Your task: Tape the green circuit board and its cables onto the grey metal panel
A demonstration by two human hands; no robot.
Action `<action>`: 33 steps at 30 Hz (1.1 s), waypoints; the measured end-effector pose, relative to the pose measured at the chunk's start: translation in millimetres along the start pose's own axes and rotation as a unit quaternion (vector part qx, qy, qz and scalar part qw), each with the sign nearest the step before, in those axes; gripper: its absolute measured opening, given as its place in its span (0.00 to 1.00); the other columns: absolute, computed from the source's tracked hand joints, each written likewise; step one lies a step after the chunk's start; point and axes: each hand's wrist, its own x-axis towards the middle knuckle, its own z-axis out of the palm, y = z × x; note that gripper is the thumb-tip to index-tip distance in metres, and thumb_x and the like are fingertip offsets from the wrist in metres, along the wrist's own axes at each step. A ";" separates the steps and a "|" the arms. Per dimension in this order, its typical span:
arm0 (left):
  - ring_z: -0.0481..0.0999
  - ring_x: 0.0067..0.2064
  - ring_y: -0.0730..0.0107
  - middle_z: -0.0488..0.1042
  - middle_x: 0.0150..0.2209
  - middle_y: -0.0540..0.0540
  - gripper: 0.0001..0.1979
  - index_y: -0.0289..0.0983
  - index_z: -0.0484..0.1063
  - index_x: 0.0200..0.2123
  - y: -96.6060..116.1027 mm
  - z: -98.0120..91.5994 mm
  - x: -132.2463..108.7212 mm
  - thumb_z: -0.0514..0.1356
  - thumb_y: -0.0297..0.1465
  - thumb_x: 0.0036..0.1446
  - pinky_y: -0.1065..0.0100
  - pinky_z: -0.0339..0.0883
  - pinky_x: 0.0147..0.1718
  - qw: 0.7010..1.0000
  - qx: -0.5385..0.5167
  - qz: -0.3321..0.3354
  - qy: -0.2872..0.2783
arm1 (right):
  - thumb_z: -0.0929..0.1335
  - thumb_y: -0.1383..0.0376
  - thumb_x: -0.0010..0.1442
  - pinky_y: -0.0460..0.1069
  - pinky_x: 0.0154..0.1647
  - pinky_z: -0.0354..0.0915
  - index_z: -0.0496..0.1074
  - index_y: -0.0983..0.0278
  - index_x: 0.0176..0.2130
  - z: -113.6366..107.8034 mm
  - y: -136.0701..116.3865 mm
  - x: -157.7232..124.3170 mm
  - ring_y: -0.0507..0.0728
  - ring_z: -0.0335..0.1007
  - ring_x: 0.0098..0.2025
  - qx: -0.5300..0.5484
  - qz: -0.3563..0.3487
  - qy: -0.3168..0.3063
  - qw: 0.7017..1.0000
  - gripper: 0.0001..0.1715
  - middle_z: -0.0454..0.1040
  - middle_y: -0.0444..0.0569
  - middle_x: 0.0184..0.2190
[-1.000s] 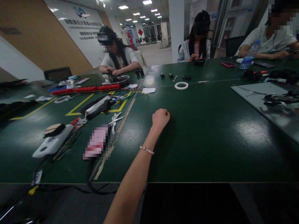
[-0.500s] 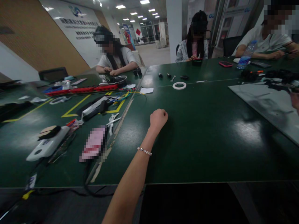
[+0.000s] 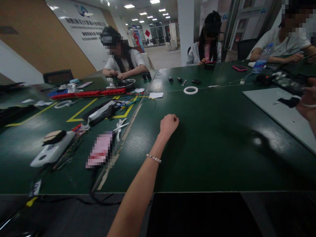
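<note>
My left hand (image 3: pixel 169 124) is a loose fist above the green table (image 3: pixel 209 158), a beaded bracelet (image 3: pixel 153 158) round its wrist. Nothing shows between its curled fingers. At the right edge my right hand (image 3: pixel 308 107) is partly cut off by the picture. Its fingers close on the end of a dark, partly shiny bundle (image 3: pixel 286 81), blurred by motion. Under that hand a small black piece (image 3: pixel 289 102) appears over the grey board (image 3: pixel 264 108). A white roll of tape (image 3: pixel 190 90) lies beyond my left fist.
Left of my arm lie a pink item (image 3: pixel 101 149), a white device (image 3: pixel 53 153) and a black case (image 3: pixel 100 113). A small wrench (image 3: pixel 184 82), a red phone (image 3: pixel 239 67) and a water bottle (image 3: pixel 262 59) are farther back. Several people sit around the table.
My right hand has come further into view at the right edge, and the dark bundle there has been lifted toward it. My left fist stays put; the view has shifted slightly.
</note>
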 end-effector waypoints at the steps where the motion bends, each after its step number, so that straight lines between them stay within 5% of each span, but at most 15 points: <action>1: 0.73 0.37 0.67 0.75 0.35 0.43 0.12 0.35 0.74 0.32 -0.5 0.4 0.8 0.52 0.32 0.60 0.69 0.65 0.37 1.000 -0.018 0.004 0.012 | 0.68 0.71 0.55 0.50 0.27 0.57 0.69 0.51 0.55 10.5 -3.6 -18.5 0.44 0.62 0.27 0.003 0.031 -0.020 0.999 0.30 0.65 0.57 0.58; 8: 0.74 0.39 0.71 0.75 0.38 0.45 0.12 0.35 0.72 0.38 3.1 1.1 10.5 0.50 0.34 0.62 0.69 0.66 0.43 0.971 -0.224 0.013 0.084 | 0.70 0.74 0.45 0.48 0.32 0.63 0.74 0.61 0.38 77.9 -12.7 -108.8 0.49 0.69 0.32 0.063 0.097 -0.293 0.949 0.19 0.72 0.51 0.48; 12: 0.76 0.40 0.71 0.76 0.40 0.43 0.16 0.34 0.70 0.42 14.1 -7.4 7.2 0.49 0.39 0.63 0.69 0.67 0.41 0.920 -0.390 0.031 -0.011 | 0.74 0.72 0.42 0.48 0.37 0.66 0.73 0.58 0.38 100.9 -0.2 -126.5 0.52 0.70 0.36 0.116 0.109 -0.413 0.897 0.20 0.73 0.44 0.42; 16: 0.77 0.41 0.69 0.76 0.43 0.38 0.20 0.33 0.68 0.47 27.5 -19.5 -4.0 0.46 0.41 0.65 0.67 0.69 0.40 0.844 -0.508 0.006 -0.174 | 0.75 0.69 0.42 0.47 0.38 0.67 0.73 0.56 0.38 116.4 17.4 -139.8 0.51 0.70 0.38 0.115 0.111 -0.455 0.876 0.21 0.72 0.40 0.45; 20: 0.78 0.38 0.70 0.74 0.45 0.38 0.18 0.35 0.67 0.50 33.7 -20.8 -11.8 0.53 0.39 0.63 0.66 0.70 0.39 0.798 -0.550 -0.007 -0.246 | 0.75 0.67 0.44 0.49 0.38 0.69 0.72 0.55 0.40 123.8 34.2 -153.8 0.54 0.72 0.40 0.090 0.110 -0.493 0.858 0.22 0.71 0.43 0.46; 28: 0.70 0.25 0.81 0.73 0.37 0.45 0.17 0.37 0.67 0.48 27.6 -2.9 -9.4 0.60 0.37 0.58 0.76 0.62 0.22 0.746 -0.583 -0.037 -0.320 | 0.73 0.66 0.48 0.45 0.36 0.71 0.68 0.47 0.50 127.6 35.6 -184.8 0.52 0.71 0.43 0.094 0.111 -0.553 0.820 0.31 0.64 0.40 0.55; 33: 0.60 0.20 0.87 0.71 0.33 0.48 0.12 0.34 0.71 0.43 21.2 0.2 -4.5 0.61 0.29 0.55 0.78 0.51 0.16 0.757 -0.577 -0.043 -0.304 | 0.72 0.62 0.52 0.53 0.48 0.70 0.53 0.42 0.62 125.4 22.8 -194.9 0.58 0.69 0.50 0.108 0.127 -0.591 0.789 0.44 0.61 0.44 0.59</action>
